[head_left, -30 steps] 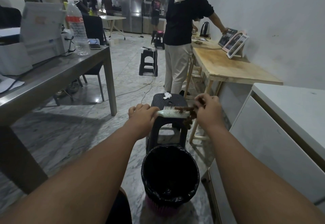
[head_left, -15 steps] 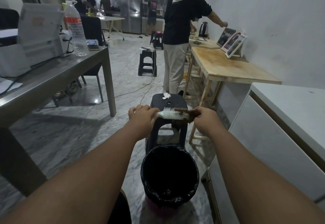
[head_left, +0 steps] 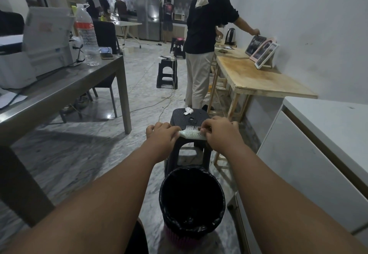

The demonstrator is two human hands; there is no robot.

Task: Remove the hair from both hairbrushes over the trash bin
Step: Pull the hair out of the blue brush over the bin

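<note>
Hairbrush point(head_left: 192, 133), pale plastic with stiff bristles, handle clamped in left hand point(head_left: 162, 135) fingers, right hand point(head_left: 221, 132) fingers pinching its bristles

Black-lined trash bin point(head_left: 191, 228) stands near, black plastic stool point(head_left: 197, 121) directly behind it. White plastic hairbrush point(head_left: 192, 134) is above the stool's near edge. Grey metal table point(head_left: 65, 86) left, wooden table point(head_left: 258, 82) right.

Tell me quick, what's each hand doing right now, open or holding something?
Left hand: grips the handle of the white hairbrush.
Right hand: fingers curled over the hairbrush's bristle end; whether they pinch hair cannot be told.
</note>
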